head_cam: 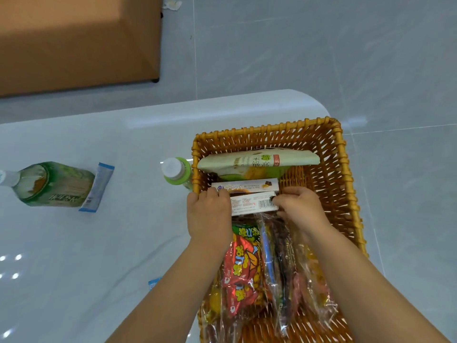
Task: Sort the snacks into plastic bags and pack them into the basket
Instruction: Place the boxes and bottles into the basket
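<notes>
The green pouch (259,160) shows "米锅", perhaps; the box's (253,203) barcode is unreadable.

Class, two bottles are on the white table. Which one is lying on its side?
The large green-labelled bottle at the far left, beside a blue-edged sachet, lies on its side. The small white-capped green bottle stands upright against the wicker basket.
</notes>
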Demonstrator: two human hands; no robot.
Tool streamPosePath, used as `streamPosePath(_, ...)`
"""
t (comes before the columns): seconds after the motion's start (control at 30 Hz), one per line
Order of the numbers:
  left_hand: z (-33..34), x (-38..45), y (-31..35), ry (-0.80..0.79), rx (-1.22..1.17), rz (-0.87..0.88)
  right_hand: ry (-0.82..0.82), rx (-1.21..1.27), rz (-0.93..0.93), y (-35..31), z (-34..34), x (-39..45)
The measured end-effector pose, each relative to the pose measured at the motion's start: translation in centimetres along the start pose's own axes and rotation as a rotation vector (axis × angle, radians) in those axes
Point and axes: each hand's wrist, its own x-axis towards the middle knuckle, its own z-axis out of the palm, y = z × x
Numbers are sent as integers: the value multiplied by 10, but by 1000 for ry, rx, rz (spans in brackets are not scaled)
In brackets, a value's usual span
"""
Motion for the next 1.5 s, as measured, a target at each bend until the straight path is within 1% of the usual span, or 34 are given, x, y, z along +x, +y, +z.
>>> streamPosePath(0.1,0,-2,-4,6,-3,-4,3,-161,-34,2,1,-1)
streamPosePath(0.2,9,-6,-11,92,-37,16,2,-245,-90,6,2,-5)
streamPosePath(0.3,14,-10,-14,123,-28,41,13,-254,-127,7,2,-8)
streamPosePath(0.4,10,-8,-13,114,-14,44,28,-202,-138,6,2,-11)
streamPosePath(0.53,4,-9,-15,76,-67,51,23,-188,-145,5,2,-13)
streamPosePath(0.6,1,-13,-21,85,-151,45,101,-225,-206,5,4,-16)
streamPosePath(0.7,-11,-25,-31,153,-434,25,354,-255,-432,2,12,-33)
streamPosePath(0.73,-15,-30,-37,173,-539,-16,396,-232,-521,-1,18,-41)
streamPosePath(0.8,-21,-42,-49,214,-728,-170,384,-204,-689,-5,34,-58)
streamPosePath(0.87,-21,-55,-64,255,-869,-347,314,-267,-843,-3,55,-69)
streamPosePath(0.93,-16,-66,-79,267,-959,-505,223,-340,-968,4,79,-75)
streamPosePath(1.07,9,-90,-108,190,-1043,-751,65,-500,-1137,17,123,-81)
streamPosePath(1.13,29,-105,-117,152,-1065,-836,12,-586,-1227,22,140,-84)
streamPosePath(1.23,71,-132,-120,26,-1058,-938,-98,-672,-1300,28,160,-86)
streamPosePath(1.33,108,-158,-114,-55,-963,-1035,-170,-753,-1315,35,172,-82)
streamPosePath(1.43,125,-165,-103,-104,-859,-1140,-213,-837,-1307,40,177,-77)
streamPosePath(1.5,135,-168,-99,-113,-831,-1159,-224,-891,-1314,41,178,-75)
